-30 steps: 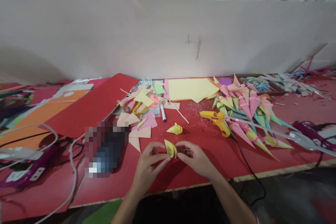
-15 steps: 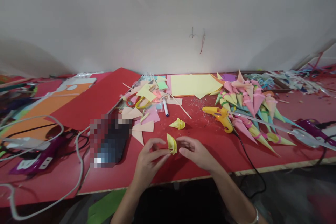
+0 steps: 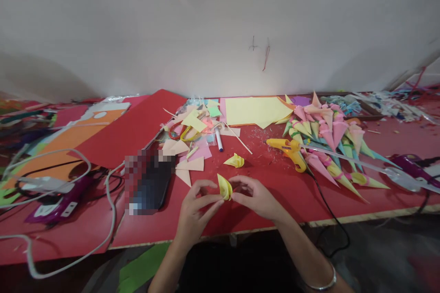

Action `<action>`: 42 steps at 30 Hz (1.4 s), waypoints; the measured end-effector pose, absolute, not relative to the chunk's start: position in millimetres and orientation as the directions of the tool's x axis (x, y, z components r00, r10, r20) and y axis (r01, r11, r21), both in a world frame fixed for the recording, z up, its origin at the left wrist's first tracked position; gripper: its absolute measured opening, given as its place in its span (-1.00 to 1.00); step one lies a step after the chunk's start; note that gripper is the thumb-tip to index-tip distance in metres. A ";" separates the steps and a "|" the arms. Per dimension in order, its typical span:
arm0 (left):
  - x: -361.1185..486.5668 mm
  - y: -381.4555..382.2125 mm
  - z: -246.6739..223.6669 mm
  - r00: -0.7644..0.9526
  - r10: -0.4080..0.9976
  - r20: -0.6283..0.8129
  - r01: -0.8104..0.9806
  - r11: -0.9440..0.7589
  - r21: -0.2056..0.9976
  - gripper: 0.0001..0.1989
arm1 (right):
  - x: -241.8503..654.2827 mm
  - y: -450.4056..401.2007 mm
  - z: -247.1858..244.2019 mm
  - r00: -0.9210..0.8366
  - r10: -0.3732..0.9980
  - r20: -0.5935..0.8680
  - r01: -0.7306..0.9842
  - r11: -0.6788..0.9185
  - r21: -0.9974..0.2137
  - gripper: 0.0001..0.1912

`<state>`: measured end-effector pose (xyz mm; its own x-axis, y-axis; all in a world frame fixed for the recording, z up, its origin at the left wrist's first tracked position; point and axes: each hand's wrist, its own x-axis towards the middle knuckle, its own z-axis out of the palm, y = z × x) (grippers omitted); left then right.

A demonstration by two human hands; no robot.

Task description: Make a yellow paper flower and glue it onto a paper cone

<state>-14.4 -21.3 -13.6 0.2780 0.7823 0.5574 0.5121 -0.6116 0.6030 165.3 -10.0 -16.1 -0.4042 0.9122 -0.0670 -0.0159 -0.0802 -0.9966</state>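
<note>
Between my two hands is a small yellow paper flower (image 3: 225,188), folded into a cup with one pointed petal standing up. My left hand (image 3: 196,204) pinches it low on its left side. Thumb and fingers of my right hand (image 3: 256,195) close on its right side; the exact contact there is small and partly hidden. A second yellow paper flower (image 3: 235,160) lies on the red tabletop (image 3: 220,233) just beyond my hands. To the right of it rests a yellow hot glue gun (image 3: 288,151) with a clear glue stick.
Pink, yellow and green paper cones (image 3: 330,132) are heaped at the right. Paper scraps, scissors (image 3: 189,134) and a marker (image 3: 219,140) lie beyond my left hand. A dark phone-like object (image 3: 154,185), partly pixelated, and a white cable (image 3: 112,192) are at the left.
My right fingertips have moved in to touch the held flower, which has turned to show more of its open cup. The view has shifted slightly.
</note>
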 end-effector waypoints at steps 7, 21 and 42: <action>-12.2 -20.5 -10.2 0.280 0.764 0.581 0.494 -0.633 0.595 -0.89 | 171.4 -10.3 -12.4 -0.431 0.901 -0.038 0.018 -0.034 -0.999 -0.68; -9.6 -22.8 -7.0 0.284 0.782 0.555 0.500 -0.615 0.610 -0.89 | 175.2 -12.5 -10.4 -0.436 0.899 -0.048 0.045 -0.032 -0.999 -0.64; -6.9 -26.1 -4.7 0.284 0.809 0.515 0.417 -0.588 0.693 -0.89 | 180.4 -13.2 -9.5 -0.462 0.886 -0.026 0.009 -0.025 -1.000 -0.66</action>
<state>-6.9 -26.1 -4.7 0.2839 0.8089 0.5149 0.4170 -0.5877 0.6934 180.4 -13.2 -9.5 -0.4621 0.8864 -0.0260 0.0088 -0.0247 -0.9997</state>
